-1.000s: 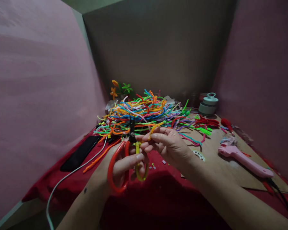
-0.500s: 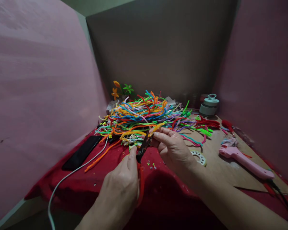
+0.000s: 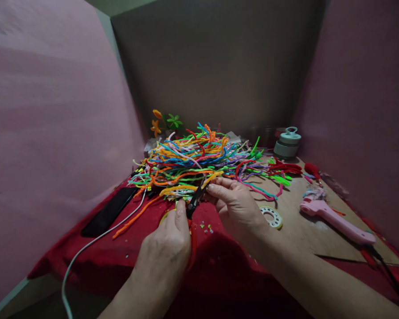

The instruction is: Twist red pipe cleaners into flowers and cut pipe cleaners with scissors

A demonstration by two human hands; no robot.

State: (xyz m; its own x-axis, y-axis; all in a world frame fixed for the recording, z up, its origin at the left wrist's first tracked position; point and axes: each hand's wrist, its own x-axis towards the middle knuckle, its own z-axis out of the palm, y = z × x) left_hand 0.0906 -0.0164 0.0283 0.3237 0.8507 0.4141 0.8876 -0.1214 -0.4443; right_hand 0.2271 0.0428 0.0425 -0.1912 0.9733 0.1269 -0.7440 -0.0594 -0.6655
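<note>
My left hand (image 3: pixel 168 243) is wrapped round a pair of scissors (image 3: pixel 193 204) with dark blades and red handles, the blades pointing up and away from me. The blades look nearly closed, their tips at the fingertips of my right hand (image 3: pixel 234 204). Thumb and forefinger of that hand are pinched together, but what sits between them is too small to make out. Just behind these fingertips shows a yellow pipe cleaner (image 3: pixel 214 176); whether it is held or lies on the pile I cannot tell. Tiny scraps (image 3: pixel 206 227) lie on the red cloth (image 3: pixel 133 248) below.
A big heap of coloured pipe cleaners (image 3: pixel 186 155) fills the back of the table. Left lies a black phone (image 3: pixel 108 212) beside a white cable (image 3: pixel 96 241). On the board (image 3: pixel 294 212) are a white ring-shaped spool (image 3: pixel 271 217) and a pink glue gun (image 3: pixel 339 221). Pipe-cleaner flowers (image 3: pixel 156 126) stand behind.
The scissor blades, spread a little before, have come closer together at my right fingertips. The whole view has shifted slightly, so everything sits a bit further left.
</note>
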